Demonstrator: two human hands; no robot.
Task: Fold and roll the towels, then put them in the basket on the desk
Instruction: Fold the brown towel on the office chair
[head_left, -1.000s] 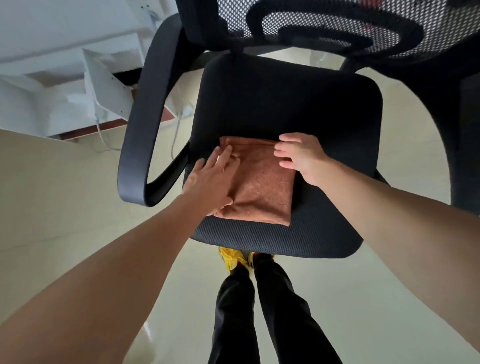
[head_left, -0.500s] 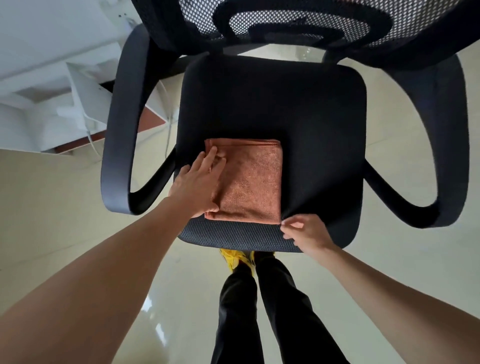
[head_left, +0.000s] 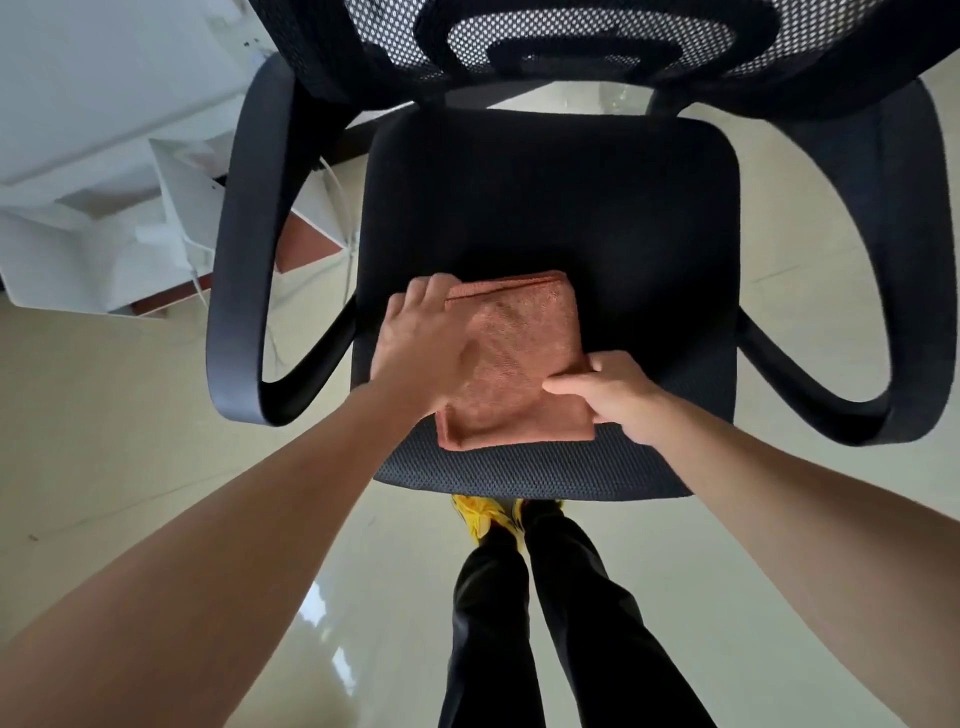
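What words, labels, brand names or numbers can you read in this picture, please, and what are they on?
None can be read: no text shows on the orange towel, the black chair seat, the mesh backrest or the white furniture on the left.

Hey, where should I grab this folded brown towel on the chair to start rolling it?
Take the towel by its near edge, coming from the front of the seat. That edge lies flat and uncovered, and the fold looks longer front to back, so it should roll evenly.
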